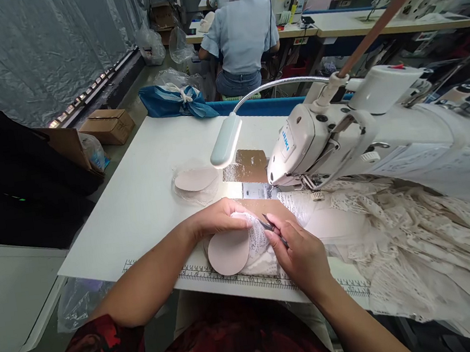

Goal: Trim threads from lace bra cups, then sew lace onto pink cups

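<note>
My left hand pinches a piece of white lace fabric between thumb and fingers, close to the table's front edge. Joined to or lying against the lace is a smooth pale pink cup-shaped pad; which of the two I cannot tell. In my right hand is a pair of small dark thread snips, the blades pointing up and left at the lace edge. The fingers partly cover the handles. Just beyond both hands stands the white sewing machine, its needle area lit.
A lamp on a bendy neck hangs over the white table. Another pale pad lies on clear plastic at the left. Lace pieces are heaped at the right. A person sits ahead, facing away.
</note>
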A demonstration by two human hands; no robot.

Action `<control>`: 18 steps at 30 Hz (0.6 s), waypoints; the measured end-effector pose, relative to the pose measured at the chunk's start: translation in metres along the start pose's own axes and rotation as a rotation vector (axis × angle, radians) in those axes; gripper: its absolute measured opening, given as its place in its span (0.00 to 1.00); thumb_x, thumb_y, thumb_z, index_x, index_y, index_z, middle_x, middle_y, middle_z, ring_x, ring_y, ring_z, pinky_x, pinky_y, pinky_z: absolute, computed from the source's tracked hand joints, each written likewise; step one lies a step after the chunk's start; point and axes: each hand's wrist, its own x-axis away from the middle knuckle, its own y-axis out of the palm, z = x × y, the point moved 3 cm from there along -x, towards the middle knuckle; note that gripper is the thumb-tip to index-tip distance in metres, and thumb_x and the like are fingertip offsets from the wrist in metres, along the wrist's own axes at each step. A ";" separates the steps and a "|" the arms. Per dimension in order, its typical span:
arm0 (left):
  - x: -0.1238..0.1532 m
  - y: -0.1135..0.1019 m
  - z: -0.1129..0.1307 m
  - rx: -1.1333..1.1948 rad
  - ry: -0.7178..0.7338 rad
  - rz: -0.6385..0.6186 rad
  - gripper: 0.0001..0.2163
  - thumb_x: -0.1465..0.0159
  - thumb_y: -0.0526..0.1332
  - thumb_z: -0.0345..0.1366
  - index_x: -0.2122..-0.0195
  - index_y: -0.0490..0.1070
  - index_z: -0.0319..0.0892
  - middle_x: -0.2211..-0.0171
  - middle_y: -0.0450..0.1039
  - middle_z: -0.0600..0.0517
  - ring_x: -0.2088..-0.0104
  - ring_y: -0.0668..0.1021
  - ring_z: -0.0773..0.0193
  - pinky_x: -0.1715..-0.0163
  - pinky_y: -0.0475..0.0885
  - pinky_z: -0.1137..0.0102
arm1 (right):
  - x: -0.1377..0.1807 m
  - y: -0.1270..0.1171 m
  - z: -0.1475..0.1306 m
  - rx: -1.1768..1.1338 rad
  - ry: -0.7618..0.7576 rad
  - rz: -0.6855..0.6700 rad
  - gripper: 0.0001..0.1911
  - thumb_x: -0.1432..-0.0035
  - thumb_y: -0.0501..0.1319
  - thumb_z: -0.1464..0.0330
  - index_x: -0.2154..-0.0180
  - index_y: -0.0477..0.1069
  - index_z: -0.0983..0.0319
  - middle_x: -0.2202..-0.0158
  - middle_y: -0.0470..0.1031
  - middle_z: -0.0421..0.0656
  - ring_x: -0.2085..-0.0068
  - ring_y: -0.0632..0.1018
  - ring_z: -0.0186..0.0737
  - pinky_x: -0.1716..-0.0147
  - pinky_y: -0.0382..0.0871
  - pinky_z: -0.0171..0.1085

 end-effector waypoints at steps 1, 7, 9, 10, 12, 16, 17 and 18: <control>0.000 0.000 0.000 -0.003 -0.008 0.002 0.13 0.42 0.65 0.37 0.57 0.77 0.37 0.63 0.79 0.47 0.65 0.78 0.62 0.64 0.70 0.70 | 0.000 0.000 0.000 0.003 0.007 -0.002 0.18 0.35 0.53 0.65 0.50 0.71 0.69 0.63 0.81 0.49 0.64 0.81 0.43 0.70 0.73 0.36; -0.001 -0.002 -0.004 -0.034 -0.022 -0.009 0.15 0.42 0.65 0.39 0.57 0.77 0.36 0.66 0.77 0.47 0.67 0.76 0.64 0.67 0.68 0.71 | 0.000 0.001 0.000 0.024 0.004 0.005 0.17 0.35 0.53 0.66 0.50 0.71 0.68 0.62 0.81 0.49 0.63 0.81 0.43 0.69 0.72 0.36; -0.001 -0.001 -0.003 -0.051 -0.012 -0.024 0.14 0.42 0.65 0.40 0.58 0.77 0.35 0.67 0.76 0.48 0.68 0.75 0.65 0.69 0.68 0.72 | 0.000 0.002 -0.002 0.035 -0.008 0.010 0.17 0.35 0.53 0.66 0.50 0.71 0.68 0.63 0.81 0.48 0.64 0.81 0.42 0.70 0.72 0.35; 0.000 0.000 -0.002 -0.060 -0.012 -0.034 0.14 0.42 0.65 0.40 0.59 0.78 0.35 0.68 0.76 0.48 0.69 0.75 0.65 0.70 0.67 0.73 | 0.000 0.002 -0.002 0.045 -0.011 0.015 0.17 0.35 0.54 0.66 0.50 0.70 0.68 0.64 0.81 0.48 0.64 0.81 0.42 0.70 0.71 0.35; 0.001 0.002 0.000 -0.080 -0.016 -0.048 0.14 0.41 0.64 0.40 0.59 0.78 0.35 0.69 0.76 0.49 0.71 0.74 0.66 0.72 0.66 0.73 | 0.000 0.004 -0.003 0.061 -0.027 0.027 0.16 0.35 0.54 0.67 0.50 0.71 0.68 0.64 0.81 0.47 0.64 0.81 0.42 0.70 0.71 0.35; 0.000 0.004 0.002 -0.138 -0.009 -0.041 0.15 0.41 0.65 0.41 0.57 0.78 0.36 0.64 0.78 0.47 0.64 0.77 0.62 0.67 0.69 0.72 | 0.000 0.005 -0.003 0.036 -0.054 0.033 0.13 0.35 0.54 0.69 0.53 0.73 0.65 0.65 0.82 0.44 0.66 0.81 0.39 0.69 0.71 0.34; -0.001 0.003 0.001 -0.154 -0.006 -0.039 0.16 0.41 0.64 0.41 0.56 0.77 0.37 0.62 0.78 0.46 0.63 0.77 0.61 0.65 0.70 0.71 | -0.001 0.004 -0.002 0.014 -0.030 0.022 0.13 0.35 0.53 0.69 0.53 0.73 0.64 0.63 0.82 0.44 0.65 0.81 0.40 0.68 0.71 0.34; -0.002 0.003 0.001 -0.172 -0.003 -0.038 0.17 0.41 0.64 0.42 0.55 0.76 0.37 0.61 0.78 0.46 0.61 0.78 0.59 0.64 0.70 0.70 | -0.002 0.003 0.000 -0.013 0.017 0.005 0.14 0.35 0.53 0.68 0.52 0.72 0.63 0.62 0.82 0.44 0.64 0.81 0.40 0.67 0.72 0.35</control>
